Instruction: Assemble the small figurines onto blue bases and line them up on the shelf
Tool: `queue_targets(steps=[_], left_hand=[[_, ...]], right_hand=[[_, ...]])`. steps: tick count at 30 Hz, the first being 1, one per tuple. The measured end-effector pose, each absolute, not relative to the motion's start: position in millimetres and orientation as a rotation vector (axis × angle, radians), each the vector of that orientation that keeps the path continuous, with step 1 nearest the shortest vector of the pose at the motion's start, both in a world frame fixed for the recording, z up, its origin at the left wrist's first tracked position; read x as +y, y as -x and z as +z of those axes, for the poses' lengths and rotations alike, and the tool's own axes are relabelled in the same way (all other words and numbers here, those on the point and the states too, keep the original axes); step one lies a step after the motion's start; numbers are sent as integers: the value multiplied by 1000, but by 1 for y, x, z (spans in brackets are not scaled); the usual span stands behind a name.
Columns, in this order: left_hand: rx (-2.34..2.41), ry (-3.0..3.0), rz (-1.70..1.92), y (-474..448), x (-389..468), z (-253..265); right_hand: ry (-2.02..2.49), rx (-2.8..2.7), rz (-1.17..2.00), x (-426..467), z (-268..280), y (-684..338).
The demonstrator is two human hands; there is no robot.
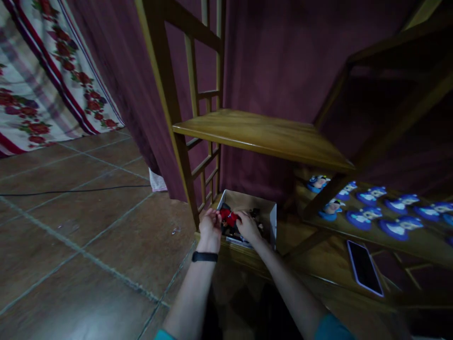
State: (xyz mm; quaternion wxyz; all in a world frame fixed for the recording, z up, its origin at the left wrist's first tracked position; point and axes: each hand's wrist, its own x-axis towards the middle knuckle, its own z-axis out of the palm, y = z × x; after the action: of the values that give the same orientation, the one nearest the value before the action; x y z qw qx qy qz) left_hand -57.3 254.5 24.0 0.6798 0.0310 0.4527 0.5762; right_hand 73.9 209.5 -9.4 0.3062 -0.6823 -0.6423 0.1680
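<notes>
A small red and dark figure (229, 217) is between my two hands, over an open white cardboard box (269, 212). My right hand (248, 227) pinches its right side, thumb and fingers closed. At its left side my left hand (210, 225) has curled fingers that meet the figure's edge. The left wrist wears a black band (205, 257). Inside the box lie several small dark pieces (255, 213), too dim to make out. My hands hide part of the box's near side.
The box stands on the bottom board of a wooden shelf, beneath a higher board (262, 132) and beside an upright post (177, 123). To the right are several blue-and-white figurines (364, 216) and a phone (364, 267). A black cable (74, 191) crosses the tiled floor (106, 236).
</notes>
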Motion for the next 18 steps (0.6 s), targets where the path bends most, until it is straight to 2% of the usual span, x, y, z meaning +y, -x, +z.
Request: queue_targets(steps=[5,10,14,18], left_hand=[[904,-131,1257,62,274,35],[902,-61,1176,75,282,42],[917,-15,1160,80,284,42],[900,-43,1160,78,283,42]], right_hand=[[1950,-1888,376,248,-30,-54],[2032,-1973,211,248,-34,-81],[2218,-1921,212,243,-28,-110],[2110,-2005,251,248,-26,-106]])
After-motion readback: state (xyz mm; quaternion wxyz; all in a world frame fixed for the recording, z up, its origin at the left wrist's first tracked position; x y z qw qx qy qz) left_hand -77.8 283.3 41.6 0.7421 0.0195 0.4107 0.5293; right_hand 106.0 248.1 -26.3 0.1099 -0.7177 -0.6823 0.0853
